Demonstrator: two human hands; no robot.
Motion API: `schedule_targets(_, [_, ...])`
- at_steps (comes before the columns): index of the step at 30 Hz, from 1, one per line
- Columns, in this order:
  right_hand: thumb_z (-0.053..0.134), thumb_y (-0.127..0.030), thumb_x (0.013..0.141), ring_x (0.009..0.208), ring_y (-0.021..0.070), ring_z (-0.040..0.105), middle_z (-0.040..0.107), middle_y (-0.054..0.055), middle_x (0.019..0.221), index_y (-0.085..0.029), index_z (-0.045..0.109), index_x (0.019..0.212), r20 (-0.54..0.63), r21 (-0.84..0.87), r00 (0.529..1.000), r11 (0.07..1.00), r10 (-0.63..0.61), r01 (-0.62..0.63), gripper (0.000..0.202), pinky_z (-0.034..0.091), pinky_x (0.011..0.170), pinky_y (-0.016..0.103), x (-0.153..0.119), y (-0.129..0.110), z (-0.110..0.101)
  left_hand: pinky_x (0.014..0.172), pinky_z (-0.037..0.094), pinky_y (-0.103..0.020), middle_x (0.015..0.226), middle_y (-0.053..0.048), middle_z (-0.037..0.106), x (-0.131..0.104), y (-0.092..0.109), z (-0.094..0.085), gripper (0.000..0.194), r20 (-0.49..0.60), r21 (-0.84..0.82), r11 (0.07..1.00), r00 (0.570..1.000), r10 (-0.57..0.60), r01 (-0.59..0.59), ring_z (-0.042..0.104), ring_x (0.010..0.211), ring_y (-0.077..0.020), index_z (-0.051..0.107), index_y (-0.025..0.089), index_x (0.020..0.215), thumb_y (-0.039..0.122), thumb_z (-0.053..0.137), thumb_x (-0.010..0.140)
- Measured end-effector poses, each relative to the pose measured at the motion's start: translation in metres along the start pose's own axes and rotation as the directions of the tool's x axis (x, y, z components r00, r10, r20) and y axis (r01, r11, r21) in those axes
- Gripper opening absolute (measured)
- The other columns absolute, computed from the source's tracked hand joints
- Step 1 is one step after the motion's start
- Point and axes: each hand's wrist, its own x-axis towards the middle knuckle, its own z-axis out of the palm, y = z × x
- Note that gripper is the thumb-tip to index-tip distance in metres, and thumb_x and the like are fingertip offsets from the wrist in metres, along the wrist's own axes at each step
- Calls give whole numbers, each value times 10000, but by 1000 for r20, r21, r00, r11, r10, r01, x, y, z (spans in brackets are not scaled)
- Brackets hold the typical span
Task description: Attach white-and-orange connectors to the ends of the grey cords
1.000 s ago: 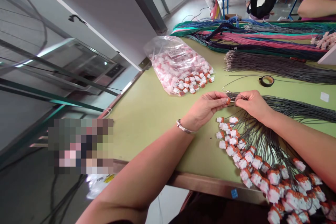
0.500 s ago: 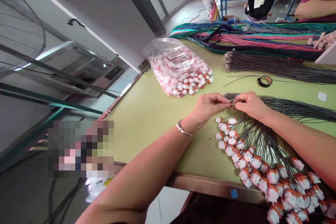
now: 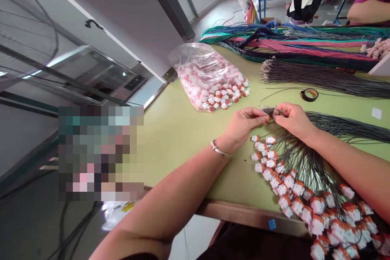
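Observation:
Between the thumb and fingers of my left hand (image 3: 245, 124) is a small connector housing (image 3: 267, 118), its orange end showing and the rest covered by my fingers. My right hand (image 3: 291, 118) is pinched just to the right of it, on a thin dark wire whose tip I cannot make out. Under and behind the right hand lies a bundle of dark wires (image 3: 341, 124). Below my hands, many wires end in white-and-orange connectors (image 3: 288, 180), heaped along the table's front edge.
A clear plastic bag (image 3: 204, 73) of connectors lies open on the green table (image 3: 183, 130). Farther back are a roll of black tape (image 3: 310, 95), a dark wire bundle (image 3: 323, 76) and pink, blue and green wires (image 3: 289, 44). A person's arm (image 3: 368, 11) shows at top right.
My right hand has drawn slightly away from the connector housing, widening the gap between my hands. My left hand still holds the housing. The whole view has shifted a little.

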Motion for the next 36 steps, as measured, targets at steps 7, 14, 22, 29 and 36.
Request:
schedule_targets(7, [532,-291,621,497,85,346,454,-41,517,-185,524,612,2,-129,1000,992,4,-4,107,271,484,244,1,3,3,740,518,-245,700,-10,704,0,-2,3,192,-1,-49,999,1000,-17,17,637,669,-89,677,123,695,170,841,608])
schedule_targets(14, [532,-310,657,519,103,379,484,-30,537,-191,518,636,-26,-226,1000,974,-7,1,121,294,507,256,0,5,6,771,516,-257,702,-5,706,0,-5,9,193,-11,-84,996,1000,-14,13,640,687,-97,669,133,667,164,840,584])
schedule_targets(22, [582,-323,692,540,109,406,511,-21,558,-185,563,628,8,-97,997,993,-71,71,153,312,538,267,1,-1,-7,713,508,-271,751,-40,708,-6,-2,3,46,164,254,962,984,64,-104,624,691,-119,715,158,700,172,753,677])
schedule_targets(29, [643,-459,792,632,150,514,631,42,653,-178,659,619,-125,-94,990,994,-65,53,331,359,571,284,-2,-6,-18,740,508,-286,823,-61,736,-17,22,-5,143,501,684,576,862,76,-448,650,736,-162,747,192,795,193,605,804])
schedule_targets(36, [741,-391,700,602,124,561,612,-12,604,-179,693,940,-105,187,994,982,29,-9,324,440,603,268,-4,-3,-6,809,483,-388,971,-133,683,12,43,-58,205,-127,990,-3,892,434,142,625,919,-275,679,150,969,252,546,852])
